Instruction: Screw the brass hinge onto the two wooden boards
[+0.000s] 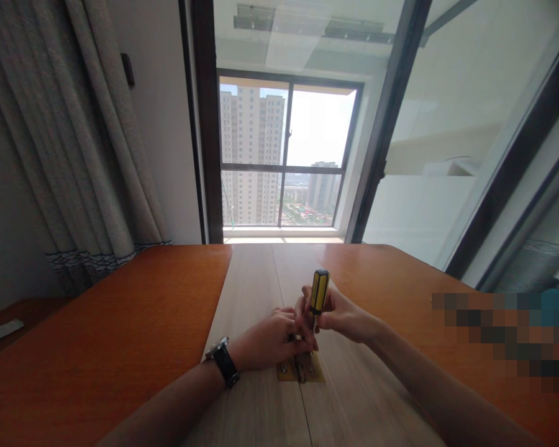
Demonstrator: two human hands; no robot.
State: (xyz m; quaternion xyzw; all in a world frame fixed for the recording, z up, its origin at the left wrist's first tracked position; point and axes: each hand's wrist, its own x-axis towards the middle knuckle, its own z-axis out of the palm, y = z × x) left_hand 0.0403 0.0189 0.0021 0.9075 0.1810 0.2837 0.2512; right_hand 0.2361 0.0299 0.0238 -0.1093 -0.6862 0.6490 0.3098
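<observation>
A screwdriver (320, 292) with a yellow and black handle stands nearly upright, its shaft pointing down at a brass-coloured hinge (317, 371). My right hand (338, 312) grips it around the handle's lower part. From the left, my left hand (272, 338) reaches over the hinge, its fingers bent close to the screwdriver shaft; what they hold, if anything, is hidden. The hinge lies across the seam between two pale wooden boards (251, 279), and screw heads show on its near part. Its far part is covered by my fingers.
The boards lie on an orange-brown table (168, 298). A grey curtain (88, 143) hangs at the left. Beyond the table's far edge are a dark-framed glass door and a window (323, 124). A pale strip (2, 333) lies at the far left; a pixelated patch covers the right.
</observation>
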